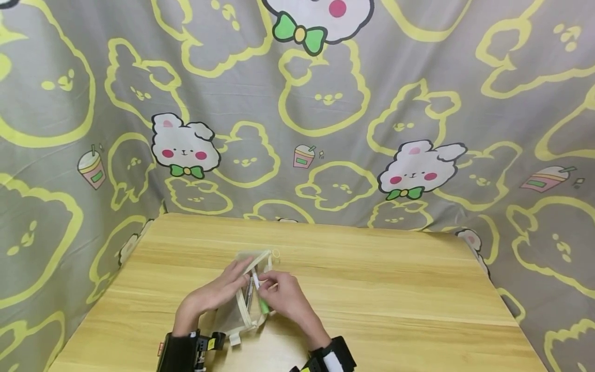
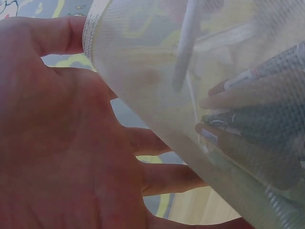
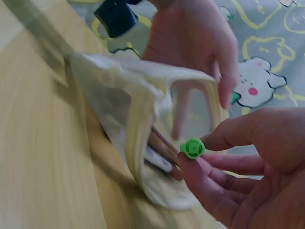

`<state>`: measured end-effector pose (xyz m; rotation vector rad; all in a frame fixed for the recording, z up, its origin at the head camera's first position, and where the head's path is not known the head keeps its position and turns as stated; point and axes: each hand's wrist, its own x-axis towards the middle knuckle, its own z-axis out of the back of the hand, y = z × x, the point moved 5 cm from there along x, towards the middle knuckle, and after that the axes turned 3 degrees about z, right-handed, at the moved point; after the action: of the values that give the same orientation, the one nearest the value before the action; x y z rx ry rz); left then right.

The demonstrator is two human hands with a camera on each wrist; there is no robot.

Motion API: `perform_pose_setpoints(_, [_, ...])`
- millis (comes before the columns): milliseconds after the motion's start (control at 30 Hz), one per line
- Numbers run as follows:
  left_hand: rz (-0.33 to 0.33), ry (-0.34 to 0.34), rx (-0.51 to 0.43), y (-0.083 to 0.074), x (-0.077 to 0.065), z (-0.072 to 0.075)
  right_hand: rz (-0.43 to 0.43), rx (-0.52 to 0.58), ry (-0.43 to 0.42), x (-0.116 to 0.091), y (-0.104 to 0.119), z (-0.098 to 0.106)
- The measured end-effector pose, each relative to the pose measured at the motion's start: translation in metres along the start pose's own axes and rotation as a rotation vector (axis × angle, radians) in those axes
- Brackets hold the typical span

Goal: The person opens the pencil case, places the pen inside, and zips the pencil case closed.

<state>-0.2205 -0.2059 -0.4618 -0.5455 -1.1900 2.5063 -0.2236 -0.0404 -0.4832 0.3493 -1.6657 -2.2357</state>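
Note:
A see-through mesh pencil pouch (image 1: 228,316) with a cream zipper edge (image 3: 136,138) lies tilted on the table, its mouth spread wide. My left hand (image 1: 218,289) holds the pouch's rim at the far left, thumb at the zipper edge and extended fingers behind the mesh in the left wrist view. Between thumb and fingertips, my right hand (image 1: 285,294) pinches a white pen with a green end (image 3: 194,148), held at the pouch's mouth. Several pens (image 2: 267,62) show through the mesh, lying inside the pouch. A pale one (image 3: 157,158) rests near the opening.
The wooden table (image 1: 395,299) spreads around the pouch. Grey curtains (image 1: 325,155) with cartoon animals hang behind and at both sides. A small ring (image 1: 276,253) sits at the pouch's far corner, a white tab (image 1: 235,339) at its near end.

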Motion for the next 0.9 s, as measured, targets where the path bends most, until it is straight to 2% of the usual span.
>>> perform_pose_setpoints(167, [0.001,-0.002,-0.003,-0.002,0.001,-0.001,-0.012,0.148,0.046,0.001,0.004,-0.011])
perform_pose_setpoints(367, [-0.005,-0.004,0.019,-0.005,0.004,-0.002,0.025,0.158,-0.031,-0.001,-0.001,0.005])
perform_pose_setpoints(567, [0.022,-0.011,0.024,-0.005,0.004,-0.004,0.034,0.096,-0.13,0.003,-0.013,0.032])
perform_pose_setpoints(700, [0.064,-0.017,0.026,-0.005,0.001,-0.007,0.052,-0.021,-0.202,0.01,-0.02,0.047])
perform_pose_setpoints(800, [0.091,-0.021,0.026,-0.004,0.001,-0.009,0.066,-0.114,-0.245,0.016,-0.024,0.055])
perform_pose_setpoints(900, [0.1,-0.024,0.035,-0.003,0.001,-0.01,0.063,-0.13,-0.256,0.024,-0.029,0.057])
